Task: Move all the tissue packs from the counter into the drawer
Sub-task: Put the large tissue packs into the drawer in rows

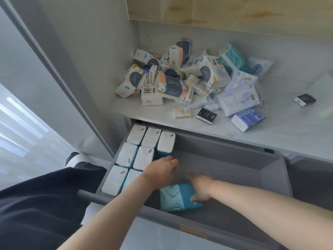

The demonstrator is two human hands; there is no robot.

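Note:
The grey drawer stands pulled out below the counter. Several white-and-teal tissue packs stand upright in rows at its left end. A teal tissue pack lies flat on the drawer floor; my right hand holds its right end, thumb on the near side. My left hand reaches in beside the upright rows, fingers bent downward near the teal side of a standing pack and holding nothing that I can see. A pile of mixed tissue packs lies on the counter.
Small pocket packs lie near the counter's front edge: a cream one and a black one. Another black pack sits apart at the right. A tall cabinet panel stands at the left. The drawer's right half holds nothing.

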